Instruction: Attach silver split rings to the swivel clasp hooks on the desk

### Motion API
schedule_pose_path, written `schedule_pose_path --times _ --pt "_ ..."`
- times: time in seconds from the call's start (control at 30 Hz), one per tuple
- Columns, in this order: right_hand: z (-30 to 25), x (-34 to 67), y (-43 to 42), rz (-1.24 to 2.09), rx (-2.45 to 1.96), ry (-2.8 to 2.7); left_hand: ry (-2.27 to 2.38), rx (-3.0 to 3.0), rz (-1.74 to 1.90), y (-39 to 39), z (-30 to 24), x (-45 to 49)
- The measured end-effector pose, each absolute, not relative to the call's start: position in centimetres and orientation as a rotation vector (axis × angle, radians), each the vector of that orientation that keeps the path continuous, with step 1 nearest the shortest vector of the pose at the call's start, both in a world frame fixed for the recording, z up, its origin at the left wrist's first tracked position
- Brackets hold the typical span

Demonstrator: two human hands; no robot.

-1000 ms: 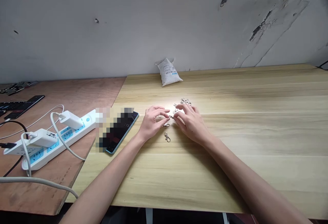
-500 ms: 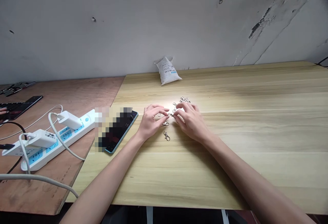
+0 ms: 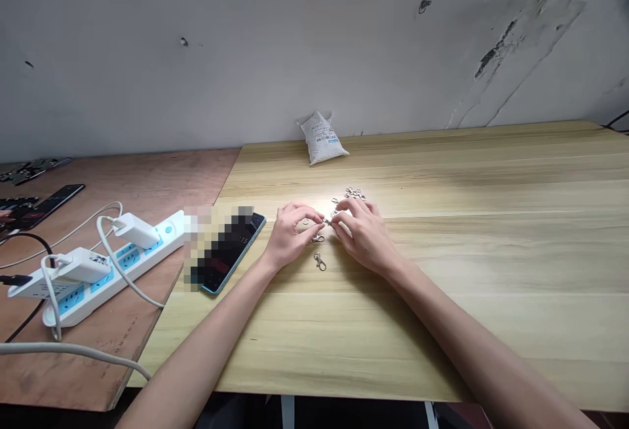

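Note:
My left hand and my right hand meet over the wooden table, each closed in a pinch. Between their fingertips is a small silver metal clasp; its finer parts are too small to make out. Just under my left fingertips lies one lobster clasp, and nearer to me lies another lobster clasp with a ring. A thin metal ring shows below my left index finger. Beyond my right hand sits a small heap of several clasps, partly hidden by its fingers.
A phone lies left of my left forearm. Further left, a white power strip with chargers and cables rests on a brown board. A white plastic packet stands near the wall. Another person's fingers show at the left edge.
Both hands keep their pinch on the clasp, with only a slight shift of the fingers. The whole view has moved a little.

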State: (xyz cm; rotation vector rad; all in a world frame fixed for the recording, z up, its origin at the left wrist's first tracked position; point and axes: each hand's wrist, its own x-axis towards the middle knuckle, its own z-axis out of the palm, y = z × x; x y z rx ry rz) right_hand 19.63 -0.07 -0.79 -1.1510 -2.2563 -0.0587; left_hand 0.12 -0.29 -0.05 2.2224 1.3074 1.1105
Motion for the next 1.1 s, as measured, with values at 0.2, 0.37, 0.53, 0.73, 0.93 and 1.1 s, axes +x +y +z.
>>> schedule_pose_path --times 0.2,0.37,0.53,0.73,0.93,1.1 --pt "-0.69 19.45 -0.16 -0.042 -1.176 -2.248 1.289 2.237 1.147 -0.19 -0.29 0.11" --pt "-0.83 19.48 -0.18 -0.015 -1.183 -2.244 1.289 2.24 1.148 -0.18 -0.28 0.03" --pt "-0.87 19.53 -0.14 -0.011 -1.182 -2.239 1.284 2.219 1.18 -0.33 -0.07 0.02" --pt "-0.62 19.39 -0.33 -0.016 -1.146 -2.234 1.294 2.216 1.149 -0.42 -0.04 0.17" --pt "-0.55 19.47 -0.3 0.012 -1.119 -2.246 1.303 2.229 1.156 -0.46 -0.11 0.32" --pt "-0.48 19.56 -0.23 0.053 -1.088 -2.262 1.286 2.233 1.176 -0.59 -0.09 0.35"
